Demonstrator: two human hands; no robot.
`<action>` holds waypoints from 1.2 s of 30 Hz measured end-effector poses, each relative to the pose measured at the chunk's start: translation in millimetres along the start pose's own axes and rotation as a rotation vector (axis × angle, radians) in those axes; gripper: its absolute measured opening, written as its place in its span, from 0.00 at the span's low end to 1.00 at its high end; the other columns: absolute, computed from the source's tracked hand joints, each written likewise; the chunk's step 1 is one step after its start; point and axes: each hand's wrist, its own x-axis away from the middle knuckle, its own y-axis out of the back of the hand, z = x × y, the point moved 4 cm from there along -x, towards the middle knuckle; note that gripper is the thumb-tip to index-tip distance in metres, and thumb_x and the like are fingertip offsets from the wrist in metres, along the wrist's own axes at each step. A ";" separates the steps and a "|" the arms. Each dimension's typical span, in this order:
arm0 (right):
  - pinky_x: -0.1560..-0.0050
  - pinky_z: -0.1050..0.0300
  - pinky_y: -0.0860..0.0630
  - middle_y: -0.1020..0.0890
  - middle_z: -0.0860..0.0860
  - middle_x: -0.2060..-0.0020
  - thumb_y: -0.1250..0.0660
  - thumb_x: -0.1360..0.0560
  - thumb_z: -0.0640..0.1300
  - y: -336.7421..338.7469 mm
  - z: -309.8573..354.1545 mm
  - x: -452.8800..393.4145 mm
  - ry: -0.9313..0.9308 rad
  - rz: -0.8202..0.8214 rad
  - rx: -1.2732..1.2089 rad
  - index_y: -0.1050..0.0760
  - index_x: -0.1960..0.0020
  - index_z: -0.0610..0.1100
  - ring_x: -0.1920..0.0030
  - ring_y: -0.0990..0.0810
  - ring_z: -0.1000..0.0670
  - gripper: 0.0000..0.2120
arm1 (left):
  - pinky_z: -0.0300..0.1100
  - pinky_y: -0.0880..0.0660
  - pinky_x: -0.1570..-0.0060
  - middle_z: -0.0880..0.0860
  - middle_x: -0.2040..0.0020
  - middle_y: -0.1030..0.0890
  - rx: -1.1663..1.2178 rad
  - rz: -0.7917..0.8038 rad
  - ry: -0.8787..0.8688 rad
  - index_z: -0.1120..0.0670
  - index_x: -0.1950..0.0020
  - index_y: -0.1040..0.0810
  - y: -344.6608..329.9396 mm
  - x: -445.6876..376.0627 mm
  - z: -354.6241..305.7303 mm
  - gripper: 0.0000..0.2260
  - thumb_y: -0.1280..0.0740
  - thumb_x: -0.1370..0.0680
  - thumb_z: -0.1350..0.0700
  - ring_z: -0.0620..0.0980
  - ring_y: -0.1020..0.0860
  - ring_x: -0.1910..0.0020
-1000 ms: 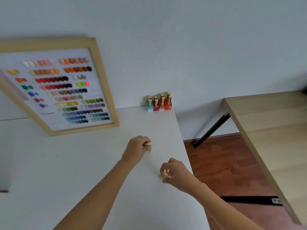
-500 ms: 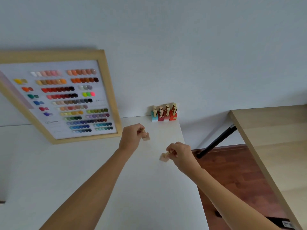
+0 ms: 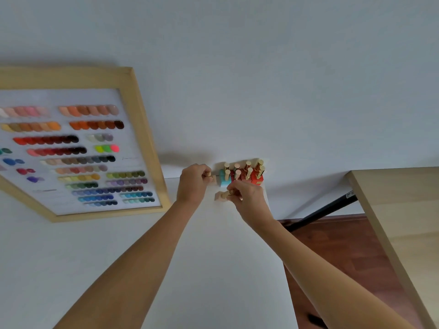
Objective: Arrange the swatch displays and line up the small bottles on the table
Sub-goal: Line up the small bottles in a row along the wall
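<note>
A wood-framed swatch display (image 3: 78,153) with rows of coloured tips leans against the wall at the left of the white table (image 3: 213,269). A cluster of small bottles (image 3: 242,175) with gold caps, one blue and several red, stands at the table's far edge by the wall. My left hand (image 3: 193,184) grips a small beige bottle (image 3: 212,179) by its cap, just left of the cluster. My right hand (image 3: 247,198) holds another beige bottle (image 3: 220,195) by the cap, tilted, just in front of the cluster.
A wooden table (image 3: 401,224) with a black leg (image 3: 320,214) stands to the right, across a gap of reddish wood floor (image 3: 337,257). The white table's right edge runs just beside my right forearm.
Both hands have lifted a beige bottle each from mid-table and carried them away from me to the bottle cluster by the wall. The view has tilted up and closer.
</note>
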 end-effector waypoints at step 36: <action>0.42 0.55 0.25 0.27 0.45 0.38 0.38 0.24 0.32 -20.5 -108.4 -9.1 -0.509 -0.257 -0.111 0.37 0.30 0.43 0.43 0.25 0.48 0.24 | 0.51 0.20 0.53 0.56 0.56 0.15 0.119 0.028 0.184 0.60 0.51 0.17 -57.6 -6.4 40.6 0.07 0.28 0.28 0.60 0.52 0.18 0.56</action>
